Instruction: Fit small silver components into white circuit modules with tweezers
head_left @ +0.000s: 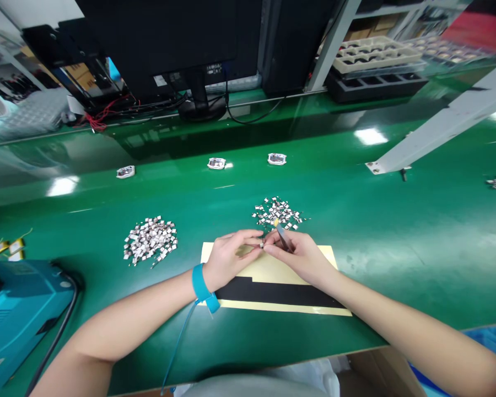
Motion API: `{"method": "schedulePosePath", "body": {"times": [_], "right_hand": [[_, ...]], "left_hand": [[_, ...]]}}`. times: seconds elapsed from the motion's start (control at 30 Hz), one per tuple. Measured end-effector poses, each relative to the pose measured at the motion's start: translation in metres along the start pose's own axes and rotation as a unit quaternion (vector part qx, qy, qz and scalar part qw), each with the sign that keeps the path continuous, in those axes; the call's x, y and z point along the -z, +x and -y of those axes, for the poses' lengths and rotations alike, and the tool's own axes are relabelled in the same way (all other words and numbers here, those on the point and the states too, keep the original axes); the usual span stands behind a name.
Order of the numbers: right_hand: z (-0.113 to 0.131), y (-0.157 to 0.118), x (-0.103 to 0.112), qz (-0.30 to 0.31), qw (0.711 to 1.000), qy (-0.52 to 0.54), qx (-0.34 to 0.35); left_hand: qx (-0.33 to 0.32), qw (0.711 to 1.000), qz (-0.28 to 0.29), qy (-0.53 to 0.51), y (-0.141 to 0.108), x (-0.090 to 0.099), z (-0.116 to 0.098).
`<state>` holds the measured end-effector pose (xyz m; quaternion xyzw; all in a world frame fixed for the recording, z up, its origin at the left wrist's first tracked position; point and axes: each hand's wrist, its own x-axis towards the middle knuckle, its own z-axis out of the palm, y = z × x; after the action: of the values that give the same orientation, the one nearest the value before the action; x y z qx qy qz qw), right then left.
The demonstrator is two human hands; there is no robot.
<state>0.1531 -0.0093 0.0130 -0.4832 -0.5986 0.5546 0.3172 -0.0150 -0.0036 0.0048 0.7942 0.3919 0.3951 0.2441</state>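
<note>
My left hand [230, 258], with a teal wrist strap [200, 284] and its cord, pinches a tiny silver-and-black component [262, 246] at its fingertips. My right hand [303, 256] is closed around a pair of tweezers [285, 240], its thumb and finger also meeting at the component. The tweezers' yellowish end points up and away. Both hands are over a pale yellow sheet [273, 272] bearing a black strip [273, 292]. Just beyond my fingers lies a loose pile of small silver-white components [278, 212]. Fine detail of the held component is too small to make out.
A larger component pile [151, 240] lies to the left. Three white-framed parts [276, 159] stand in a row farther back. A teal machine [22, 314] occupies the near left, a slanted metal post [442, 118] the right. Behind are a monitor [169, 38] and trays [376, 54].
</note>
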Motion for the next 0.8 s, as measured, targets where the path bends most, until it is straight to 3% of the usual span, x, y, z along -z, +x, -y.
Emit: {"method": "schedulePosePath", "body": {"times": [0.3,0.47,0.63,0.8], "right_hand": [[-0.001,0.005,-0.004,-0.007,0.998,0.059,-0.012],[-0.002,0.008,0.003,-0.005,0.996,0.084,0.001],[0.014,0.007,0.027,-0.062,0.996,0.050,0.046],[0.031,0.004,0.061,-0.108,0.991,0.047,0.069]], "left_hand": [[0.015,0.999,0.029,-0.002,-0.003,-0.001,0.002],[0.000,0.999,0.052,0.015,-0.001,0.004,0.002],[-0.022,0.992,0.100,0.076,0.029,0.009,0.005],[-0.038,0.971,0.198,0.125,0.073,0.017,0.007]]}}
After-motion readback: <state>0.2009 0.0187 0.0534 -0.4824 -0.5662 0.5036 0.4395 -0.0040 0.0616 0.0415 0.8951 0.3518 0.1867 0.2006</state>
